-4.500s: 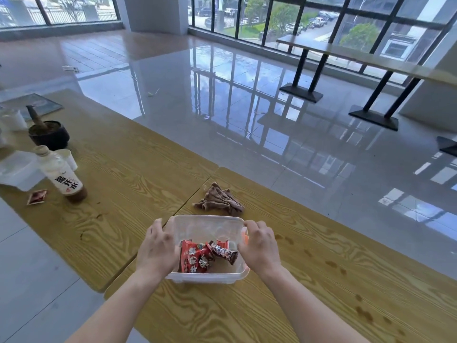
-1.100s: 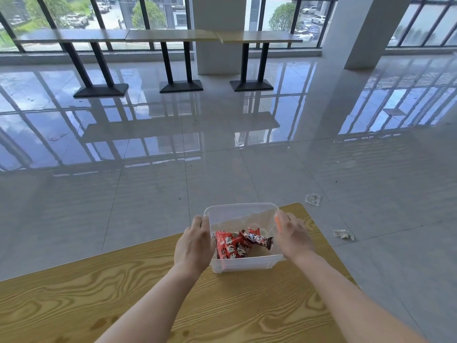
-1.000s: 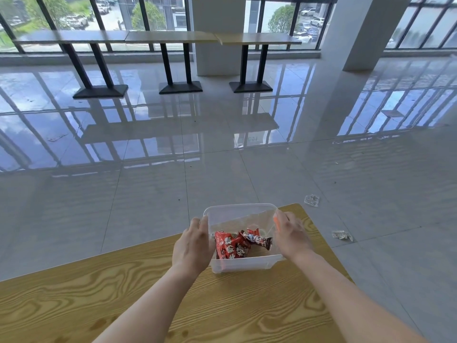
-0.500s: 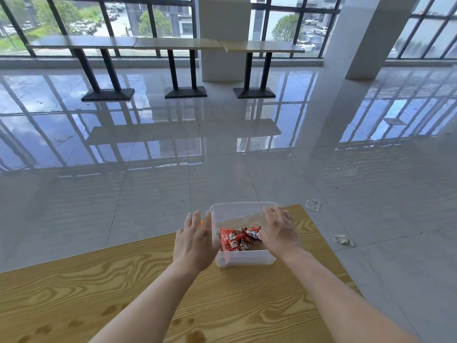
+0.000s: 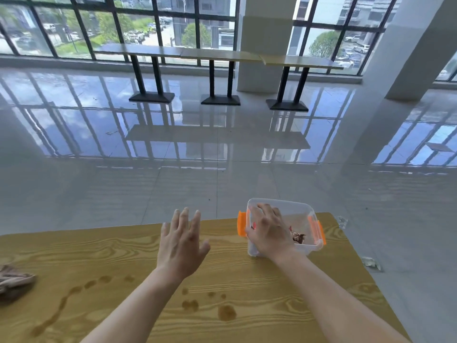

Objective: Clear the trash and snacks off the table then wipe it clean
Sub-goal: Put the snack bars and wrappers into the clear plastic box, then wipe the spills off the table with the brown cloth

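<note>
The right hand [image 5: 268,233] lies palm-down over the near left part of a clear plastic rectangular container [image 5: 300,211] with orange side clips [image 5: 317,230], its fingers spread and curled onto the rim and top; whether it truly grips the container or only presses on it cannot be told. Beside the hand, through the clear wall, a dark snack wrapper [image 5: 298,237] shows inside the container. The left hand [image 5: 180,246] hangs open above the tabletop to the left of the container, fingers straight and slightly fanned, holding nothing and apart from the container.

The container stands on a light wooden table with strong grain [image 5: 123,256], close to its far right corner. On the table nearer the person than the container, brown spill stains [image 5: 225,313] dot the wood, and a trail of them runs leftward. Far to the left of the container, at the picture's edge, a crumpled brown cloth [image 5: 13,280] lies on the table. On the glossy grey floor just right of the container, beyond the table's edge, lie two small scraps of clear wrapper [image 5: 370,263].
</note>
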The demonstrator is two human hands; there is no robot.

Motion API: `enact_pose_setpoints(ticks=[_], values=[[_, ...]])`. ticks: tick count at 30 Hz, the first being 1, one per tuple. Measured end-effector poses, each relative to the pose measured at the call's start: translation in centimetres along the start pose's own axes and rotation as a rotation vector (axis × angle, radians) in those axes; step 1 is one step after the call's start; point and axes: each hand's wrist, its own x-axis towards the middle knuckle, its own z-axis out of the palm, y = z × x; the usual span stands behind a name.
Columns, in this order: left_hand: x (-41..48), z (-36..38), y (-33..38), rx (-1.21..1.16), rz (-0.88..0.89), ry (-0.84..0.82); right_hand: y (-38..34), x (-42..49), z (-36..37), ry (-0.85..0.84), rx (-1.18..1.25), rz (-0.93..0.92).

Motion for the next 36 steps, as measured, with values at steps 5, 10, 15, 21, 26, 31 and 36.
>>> enact_pose_setpoints(ticks=[5,10,15,21,26,31,36], values=[[-4.4,-2.3,-6.0,0.012,-0.109,0.017,-7.0,-0.8,2.0,-0.041,0.006,-0.118],[-9.0,-4.7,-12.2,0.055,-0.223,0.018,-14.6,-1.3,4.4,-0.097,0.032,-0.227],[-12.9,-6.7,-17.7,0.097,-0.304,0.036,-21.4,-1.9,6.6,-0.141,0.056,-0.297],[-17.1,-8.0,-23.1,0.104,-0.43,0.031,-28.4,-2.5,9.4,-0.214,0.086,-0.369],[-21.2,-7.5,-27.4,0.093,-0.524,0.018,-33.5,-3.4,13.0,-0.315,0.134,-0.419],[-26.3,-4.2,-33.4,0.09,-0.612,-0.065,-39.2,-3.9,18.9,-0.493,0.161,-0.455],[-29.4,0.5,-39.8,0.146,-0.56,-0.22,-46.4,-2.5,25.0,-0.563,0.166,-0.51]])
